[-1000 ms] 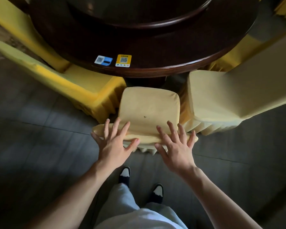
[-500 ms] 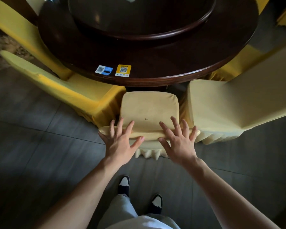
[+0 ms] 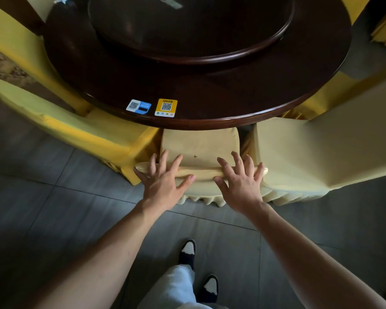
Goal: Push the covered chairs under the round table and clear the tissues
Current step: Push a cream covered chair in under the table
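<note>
A chair in a pale yellow cover [image 3: 200,146] stands in front of me, its seat partly beneath the rim of the dark round table [image 3: 210,94]. My left hand [image 3: 163,179] and my right hand [image 3: 241,181] both lie on top of the chair's backrest with fingers spread and straight, thumbs on the near side. A white crumpled tissue [image 3: 60,0] shows at the table's far left edge, mostly cut off by the frame.
A yellow covered chair [image 3: 80,130] sits close on the left and a pale covered chair [image 3: 310,152] close on the right. A raised turntable [image 3: 192,27] fills the table's middle. Two QR stickers [image 3: 152,107] lie near the rim. My feet stand on grey floor tiles [image 3: 54,219].
The middle chair has slid forward, so more of its seat is now under the table rim. Both hands stayed on the backrest and moved forward with it.
</note>
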